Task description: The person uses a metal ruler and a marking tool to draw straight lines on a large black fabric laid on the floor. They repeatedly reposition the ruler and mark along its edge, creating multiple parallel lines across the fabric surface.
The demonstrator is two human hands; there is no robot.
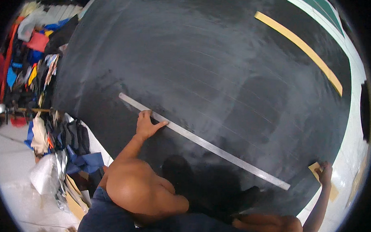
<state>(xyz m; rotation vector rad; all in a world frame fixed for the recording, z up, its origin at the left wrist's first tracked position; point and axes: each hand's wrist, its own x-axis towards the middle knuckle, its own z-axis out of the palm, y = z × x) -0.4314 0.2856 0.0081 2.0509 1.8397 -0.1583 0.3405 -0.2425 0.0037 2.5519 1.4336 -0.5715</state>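
A long metal ruler lies slantwise across a large dark sheet that bears several faint pale lines. At the ruler's near edge, left of its middle, my left hand holds it, thumb and curled fingers set apart along the edge. My right hand is far off to the right, by the sheet's edge, closed on a tan strip. Part of that strip hides under the fingers. A tan patch also shows below the wrist; whether it belongs to the same strip I cannot tell.
A longer yellow-tan strip lies at the sheet's far right. Piled fabric and coloured scraps crowd the left side, with clear plastic and blue cloth nearer. My bent knee rises close to the left forearm. Pale floor borders the sheet.
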